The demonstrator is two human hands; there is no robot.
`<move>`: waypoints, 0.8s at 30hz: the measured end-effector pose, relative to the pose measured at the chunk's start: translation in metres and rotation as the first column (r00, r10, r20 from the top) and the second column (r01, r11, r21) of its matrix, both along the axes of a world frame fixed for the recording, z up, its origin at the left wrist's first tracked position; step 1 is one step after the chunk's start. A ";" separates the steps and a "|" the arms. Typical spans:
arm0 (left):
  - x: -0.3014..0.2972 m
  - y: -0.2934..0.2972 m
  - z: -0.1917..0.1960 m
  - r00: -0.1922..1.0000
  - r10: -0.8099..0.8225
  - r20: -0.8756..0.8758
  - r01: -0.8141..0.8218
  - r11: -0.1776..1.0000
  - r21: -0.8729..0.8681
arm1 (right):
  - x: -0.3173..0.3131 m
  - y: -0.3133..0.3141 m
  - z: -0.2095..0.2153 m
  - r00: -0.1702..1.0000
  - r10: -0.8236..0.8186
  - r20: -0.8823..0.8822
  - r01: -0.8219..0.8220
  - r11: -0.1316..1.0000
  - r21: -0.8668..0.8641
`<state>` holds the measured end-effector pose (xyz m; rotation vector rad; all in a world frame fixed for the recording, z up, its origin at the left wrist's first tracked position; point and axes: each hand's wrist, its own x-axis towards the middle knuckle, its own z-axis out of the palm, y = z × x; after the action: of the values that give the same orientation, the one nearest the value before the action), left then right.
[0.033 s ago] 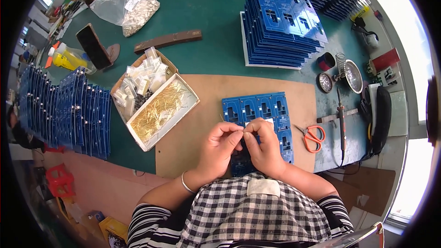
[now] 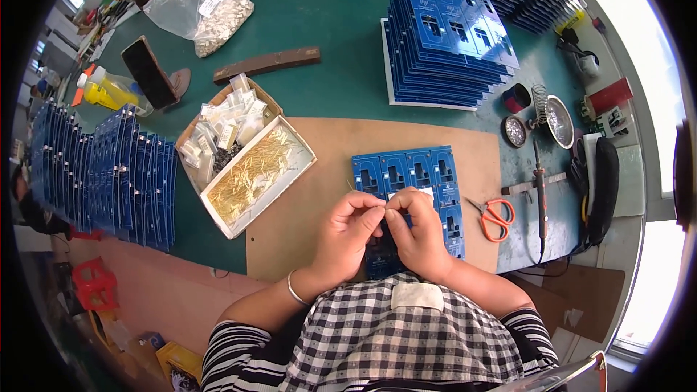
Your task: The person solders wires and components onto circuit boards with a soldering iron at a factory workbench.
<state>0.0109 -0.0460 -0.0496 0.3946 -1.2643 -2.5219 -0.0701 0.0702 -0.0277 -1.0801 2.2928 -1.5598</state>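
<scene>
Over a blue circuit board panel (image 2: pixel 401 167), my left hand (image 2: pixel 348 229) and my right hand (image 2: pixel 420 236) meet fingertip to fingertip. Each is closed in a pinch of thumb and forefinger. Whatever sits between the tips is too small to make out. A thin gold-coloured sliver shows just beyond my left knuckles. The panel lies flat on a brown sheet (image 2: pixel 312 145), its near part partly covered by my hands. To the left is a box (image 2: pixel 308 151) with many thin gold pins (image 2: pixel 250 181) in its near tray and small clear bags of parts (image 2: pixel 229 120) behind them.
Orange-handled scissors (image 2: pixel 497 219) and a soldering iron (image 2: pixel 540 196) lie to the right. A tall stack of blue boards (image 2: pixel 450 36) stands at the back; more boards (image 2: pixel 109 174) stand on edge at left. A phone (image 2: pixel 150 72) leans on a stand beside a yellow bottle (image 2: pixel 109 93).
</scene>
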 end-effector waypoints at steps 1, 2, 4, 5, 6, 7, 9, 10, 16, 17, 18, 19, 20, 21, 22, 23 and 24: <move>-0.001 0.000 0.000 0.999 0.015 -0.033 -0.015 1.000 -0.007 | -0.001 0.000 0.000 1.000 0.004 0.002 -0.004 1.000 0.001; 0.000 -0.001 0.002 0.999 0.018 -0.031 -0.018 1.000 -0.006 | -0.002 0.002 0.001 0.998 0.051 -0.046 -0.049 0.998 0.044; 0.000 -0.005 0.011 1.000 -0.002 0.001 0.002 0.997 -0.078 | -0.007 0.007 0.004 0.991 0.104 -0.083 -0.097 0.991 0.093; 0.000 -0.010 0.011 1.000 -0.001 0.007 0.001 0.997 -0.075 | -0.011 0.012 0.008 0.984 0.107 -0.142 -0.094 0.991 0.096; 0.003 -0.017 0.011 0.992 -0.101 0.078 0.112 0.981 -0.159 | -0.012 0.017 0.009 0.975 0.106 -0.197 -0.087 0.991 0.101; 0.005 -0.022 0.011 0.968 -0.196 0.156 0.228 0.945 -0.233 | -0.014 0.022 0.007 0.983 0.103 -0.155 -0.089 0.992 0.094; 0.004 -0.026 0.014 0.960 -0.209 0.188 0.250 0.940 -0.234 | -0.016 0.028 0.010 0.991 0.065 -0.113 -0.056 0.996 0.076; 0.005 -0.027 0.016 0.944 -0.229 0.238 0.284 0.931 -0.230 | -0.017 0.030 0.012 0.988 0.078 -0.130 -0.068 0.995 0.077; 0.006 -0.020 0.016 0.919 -0.297 0.260 0.348 0.920 -0.178 | -0.015 0.027 0.019 0.974 0.167 -0.155 -0.154 0.984 0.092; 0.007 -0.019 0.015 0.928 -0.297 0.224 0.334 0.931 -0.148 | -0.015 0.027 0.018 0.965 0.191 -0.182 -0.176 0.980 0.096; 0.008 -0.018 0.015 0.927 -0.299 0.228 0.336 0.931 -0.143 | -0.016 0.030 0.015 0.951 0.233 -0.202 -0.212 0.970 0.121; 0.007 -0.018 0.017 0.928 -0.301 0.219 0.338 0.928 -0.157 | -0.015 0.030 0.014 0.952 0.233 -0.197 -0.211 0.970 0.123; 0.008 -0.018 0.017 0.930 -0.303 0.210 0.340 0.925 -0.170 | -0.015 0.031 0.013 0.955 0.240 -0.173 -0.221 0.968 0.122; 0.008 -0.017 0.017 0.928 -0.305 0.213 0.342 0.925 -0.167 | -0.015 0.031 0.013 0.958 0.246 -0.149 -0.230 0.966 0.120; 0.009 -0.016 0.017 0.927 -0.305 0.216 0.346 0.920 -0.184 | -0.015 0.032 0.013 0.964 0.262 -0.049 -0.259 0.964 0.062; 0.009 -0.016 0.016 0.926 -0.306 0.219 0.350 0.915 -0.202 | -0.014 0.032 0.013 0.965 0.260 -0.045 -0.257 0.964 0.064; 0.009 -0.016 0.016 0.925 -0.309 0.221 0.353 0.914 -0.199 | -0.014 0.033 0.013 0.960 0.240 0.147 -0.242 0.970 -0.006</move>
<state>0.0201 -0.0621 -0.0333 0.3938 -1.8207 -2.6066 -0.0843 0.1036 -0.0148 -1.1505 1.9886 -1.4757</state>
